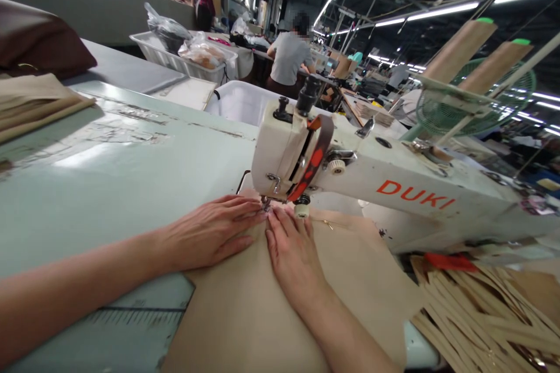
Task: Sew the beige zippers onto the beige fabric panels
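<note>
A large tan fabric panel [245, 309] lies under the presser foot [265, 205] of a white sewing machine [359, 157] marked DUKI. My left hand [214, 230] rests flat on the panel's left side, fingers stretched toward the foot. Just right of the foot, my right hand [293, 250] presses down on the same panel with its fingers extended. Both hands' fingertips are close to the needle area, which they partly hide. Near the panel's upper edge, right of my right hand, a small metal zipper pull [328, 224] shows.
Folded tan fabric [39, 102] and a dark brown piece [44, 41] lie at the left. Many tan cut pieces [476, 309] are heaped at the right. Thread cones [464, 49] stand behind the machine, near a green fan [516, 78]. A person [289, 55] works farther back.
</note>
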Motion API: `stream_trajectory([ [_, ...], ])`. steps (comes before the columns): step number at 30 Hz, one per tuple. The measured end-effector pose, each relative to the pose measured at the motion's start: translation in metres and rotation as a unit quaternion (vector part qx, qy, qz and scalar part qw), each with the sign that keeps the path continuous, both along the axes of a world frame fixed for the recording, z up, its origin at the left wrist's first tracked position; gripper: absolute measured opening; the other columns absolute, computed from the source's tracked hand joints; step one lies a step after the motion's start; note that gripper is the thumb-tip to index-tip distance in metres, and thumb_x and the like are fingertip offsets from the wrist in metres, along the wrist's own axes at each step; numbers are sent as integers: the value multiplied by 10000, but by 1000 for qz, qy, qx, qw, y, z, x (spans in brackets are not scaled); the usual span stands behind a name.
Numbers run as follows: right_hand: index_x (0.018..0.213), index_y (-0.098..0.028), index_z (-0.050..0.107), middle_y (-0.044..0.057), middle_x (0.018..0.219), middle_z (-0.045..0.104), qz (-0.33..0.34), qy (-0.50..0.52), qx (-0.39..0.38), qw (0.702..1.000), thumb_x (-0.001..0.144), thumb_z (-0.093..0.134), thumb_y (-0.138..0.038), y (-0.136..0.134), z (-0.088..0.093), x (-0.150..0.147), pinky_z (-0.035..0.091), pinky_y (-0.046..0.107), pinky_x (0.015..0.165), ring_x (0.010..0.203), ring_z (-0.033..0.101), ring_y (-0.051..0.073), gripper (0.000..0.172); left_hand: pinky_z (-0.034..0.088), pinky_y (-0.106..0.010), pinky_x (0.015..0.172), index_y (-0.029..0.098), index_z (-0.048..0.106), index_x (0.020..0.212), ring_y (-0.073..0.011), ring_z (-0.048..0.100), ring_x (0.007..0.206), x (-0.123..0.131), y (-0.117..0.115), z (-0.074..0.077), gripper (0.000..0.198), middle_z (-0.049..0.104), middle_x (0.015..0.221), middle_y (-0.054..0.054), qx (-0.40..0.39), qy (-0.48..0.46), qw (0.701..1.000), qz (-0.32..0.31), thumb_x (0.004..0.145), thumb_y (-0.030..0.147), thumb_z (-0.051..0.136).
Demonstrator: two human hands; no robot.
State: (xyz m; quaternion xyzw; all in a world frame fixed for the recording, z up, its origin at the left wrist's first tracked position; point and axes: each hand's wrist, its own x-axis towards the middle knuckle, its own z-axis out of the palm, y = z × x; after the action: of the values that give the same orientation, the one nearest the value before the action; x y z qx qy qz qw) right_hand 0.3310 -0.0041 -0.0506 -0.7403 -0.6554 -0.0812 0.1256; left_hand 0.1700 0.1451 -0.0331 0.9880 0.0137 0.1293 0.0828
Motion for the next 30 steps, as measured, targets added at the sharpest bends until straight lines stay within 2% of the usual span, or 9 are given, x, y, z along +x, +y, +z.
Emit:
stream_trajectory([
  [4,1415,-170,495,87,1474,479,0,-6,3,1000,1048,335,-269,0,-1,0,324,611,1112,1341,414,289,412,283,-401,1197,214,453,1461,-238,421,1379,0,1,-1,465,494,1471,-97,2,-3,1000,-4,1018,354,434],
  [12,1407,-177,500,94,1461,494,3,-2,20,1000,1042,364,-260,-1,-6,1,316,610,1116,1338,418,283,399,345,-422,1165,232,466,1454,-262,469,1344,-1,1,-1,475,524,1440,-101,-12,-22,1000,-10,996,355,485],
  [20,1376,-172,537,93,1395,558,-11,4,24,1000,1035,365,-226,-1,4,-4,307,565,1143,1300,473,267,386,330,-435,1174,210,462,1459,-264,437,1373,-1,-4,-1,471,500,1467,-115,19,-17,1000,5,1009,348,461],
  [24,1444,-84,449,154,1492,444,-57,-12,40,998,1007,402,-248,-30,7,-19,288,551,1154,1371,401,316,469,308,-461,1186,188,399,1497,-287,381,1414,-30,-31,5,558,430,1523,-138,18,11,1000,11,995,416,491],
  [27,1443,-44,435,192,1504,413,-92,-21,56,994,1006,421,-349,-62,-1,-29,271,550,1151,1380,390,331,534,290,-460,1195,213,304,1541,-290,322,1446,-62,-56,9,700,342,1578,-121,2,37,999,20,956,524,530],
  [30,1437,-52,433,183,1506,413,-85,-25,72,993,1021,386,-416,-85,-11,-36,243,528,1155,1383,395,304,554,260,-459,1206,231,224,1567,-289,250,1476,-85,-73,10,794,262,1614,-96,-3,57,998,38,927,568,553],
])
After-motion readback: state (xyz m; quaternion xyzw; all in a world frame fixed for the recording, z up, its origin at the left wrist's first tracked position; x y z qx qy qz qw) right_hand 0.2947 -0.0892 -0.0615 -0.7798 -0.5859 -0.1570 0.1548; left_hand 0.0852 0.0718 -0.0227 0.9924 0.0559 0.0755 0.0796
